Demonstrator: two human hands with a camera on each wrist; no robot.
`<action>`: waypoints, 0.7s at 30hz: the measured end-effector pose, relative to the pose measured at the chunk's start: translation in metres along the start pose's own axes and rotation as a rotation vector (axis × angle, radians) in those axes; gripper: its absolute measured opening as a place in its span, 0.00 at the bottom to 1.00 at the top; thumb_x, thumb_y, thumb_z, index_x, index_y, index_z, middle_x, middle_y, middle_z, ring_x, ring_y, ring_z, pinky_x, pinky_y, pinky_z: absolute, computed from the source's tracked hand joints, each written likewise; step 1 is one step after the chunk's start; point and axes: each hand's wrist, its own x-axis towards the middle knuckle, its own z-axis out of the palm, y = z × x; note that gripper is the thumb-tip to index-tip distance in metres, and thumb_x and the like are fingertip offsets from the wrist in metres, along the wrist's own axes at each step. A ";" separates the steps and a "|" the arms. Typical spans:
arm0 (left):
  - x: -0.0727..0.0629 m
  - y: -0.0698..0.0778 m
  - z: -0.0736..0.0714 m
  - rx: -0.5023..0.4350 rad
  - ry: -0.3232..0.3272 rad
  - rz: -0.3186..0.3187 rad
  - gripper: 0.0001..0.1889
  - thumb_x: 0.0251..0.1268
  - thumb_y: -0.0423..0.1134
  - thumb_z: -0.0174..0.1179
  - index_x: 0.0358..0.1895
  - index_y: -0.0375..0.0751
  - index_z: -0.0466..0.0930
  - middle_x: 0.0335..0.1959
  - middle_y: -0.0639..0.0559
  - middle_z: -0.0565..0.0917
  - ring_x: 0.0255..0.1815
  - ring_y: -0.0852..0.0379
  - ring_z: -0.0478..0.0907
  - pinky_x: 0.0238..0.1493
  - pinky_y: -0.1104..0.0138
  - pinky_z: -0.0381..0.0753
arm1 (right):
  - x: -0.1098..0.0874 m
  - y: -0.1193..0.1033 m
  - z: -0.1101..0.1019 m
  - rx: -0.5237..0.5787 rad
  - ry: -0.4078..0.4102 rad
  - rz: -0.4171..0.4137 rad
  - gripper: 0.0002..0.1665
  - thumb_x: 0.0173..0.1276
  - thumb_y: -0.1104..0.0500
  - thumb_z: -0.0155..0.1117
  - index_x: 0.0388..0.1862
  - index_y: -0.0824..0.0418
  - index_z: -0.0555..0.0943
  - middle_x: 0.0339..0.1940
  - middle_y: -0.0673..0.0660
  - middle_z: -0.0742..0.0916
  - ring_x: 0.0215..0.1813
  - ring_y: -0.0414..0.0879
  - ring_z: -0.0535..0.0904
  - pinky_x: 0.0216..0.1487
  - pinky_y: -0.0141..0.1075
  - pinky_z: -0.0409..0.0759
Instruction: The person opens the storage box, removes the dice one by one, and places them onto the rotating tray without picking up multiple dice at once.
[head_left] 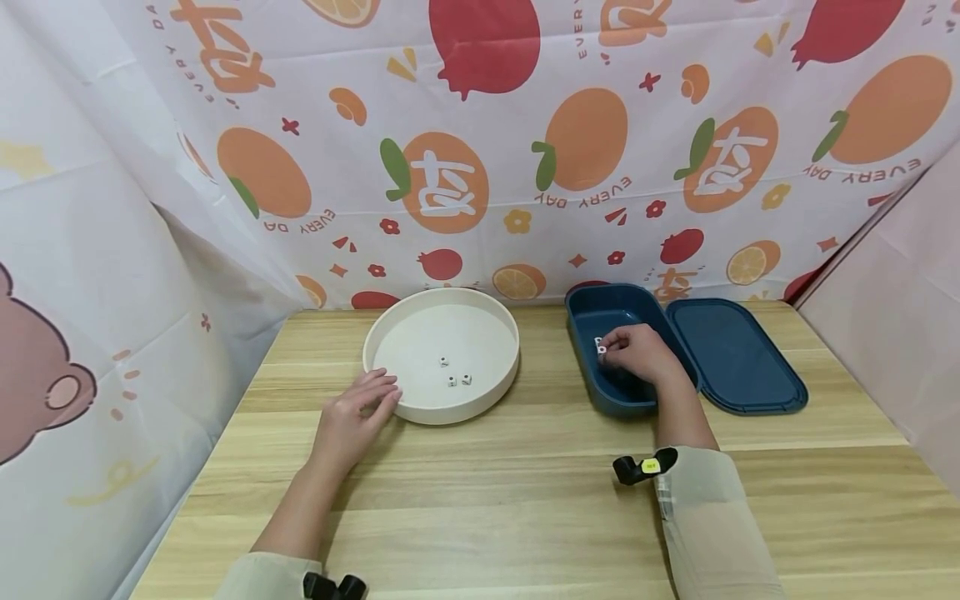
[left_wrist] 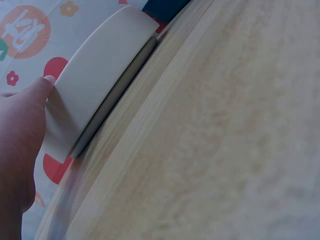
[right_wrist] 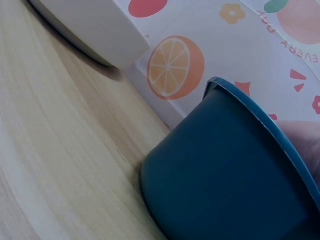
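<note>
A round cream tray point(head_left: 386, 342) stands on the table with three white dice point(head_left: 452, 381) lying on its floor. At the tray's near left rim rests my left hand point(head_left: 352, 421), its fingers loosely extended; the left wrist view shows the thumb point(left_wrist: 42, 90) against the tray's outer wall point(left_wrist: 100, 65). My right hand point(head_left: 640, 354) reaches down into a deep blue box point(head_left: 615, 402). Its bent fingers pinch white dice point(head_left: 601, 350) over the box. From the right wrist, the box's wall point(right_wrist: 215, 170) hides most of that hand.
A blue lid point(head_left: 738, 358) lies flat on the table, right beside the box. Behind everything hangs a fruit-printed cloth point(head_left: 510, 167), close to the table's back edge. The wooden table point(head_left: 495, 500) extends toward me between both forearms.
</note>
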 end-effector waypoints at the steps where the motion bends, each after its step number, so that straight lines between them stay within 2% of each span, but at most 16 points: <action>1: 0.000 0.000 -0.001 0.000 0.001 -0.001 0.08 0.55 0.34 0.71 0.38 0.37 0.89 0.42 0.45 0.89 0.53 0.45 0.84 0.68 0.82 0.66 | 0.000 -0.001 0.000 0.002 0.005 -0.003 0.12 0.65 0.54 0.66 0.44 0.58 0.86 0.38 0.56 0.88 0.40 0.50 0.79 0.44 0.36 0.80; 7: -0.002 -0.001 -0.005 0.003 0.006 -0.004 0.08 0.55 0.34 0.72 0.38 0.37 0.89 0.43 0.46 0.89 0.53 0.45 0.84 0.69 0.79 0.67 | 0.000 -0.009 0.000 -0.006 0.058 -0.053 0.14 0.66 0.49 0.69 0.45 0.54 0.87 0.41 0.55 0.87 0.44 0.50 0.78 0.49 0.41 0.81; 11: -0.002 0.000 -0.004 -0.002 0.013 0.006 0.08 0.54 0.34 0.72 0.38 0.37 0.89 0.42 0.46 0.89 0.53 0.45 0.84 0.69 0.80 0.67 | -0.004 -0.021 0.003 0.055 0.128 -0.102 0.14 0.66 0.49 0.70 0.46 0.54 0.87 0.42 0.55 0.87 0.42 0.50 0.79 0.45 0.38 0.84; 16: -0.002 0.000 -0.003 0.001 -0.005 0.006 0.09 0.55 0.35 0.72 0.38 0.37 0.90 0.43 0.47 0.90 0.53 0.46 0.84 0.69 0.79 0.67 | -0.007 -0.056 0.019 0.177 0.189 -0.144 0.15 0.64 0.51 0.72 0.46 0.56 0.87 0.43 0.56 0.88 0.42 0.50 0.80 0.41 0.35 0.84; 21: -0.002 0.000 -0.004 0.007 -0.007 -0.001 0.08 0.55 0.35 0.72 0.38 0.37 0.89 0.43 0.46 0.89 0.54 0.46 0.84 0.70 0.76 0.69 | 0.002 -0.097 0.051 0.292 0.168 -0.187 0.16 0.61 0.53 0.74 0.45 0.58 0.88 0.42 0.56 0.89 0.43 0.49 0.82 0.43 0.36 0.86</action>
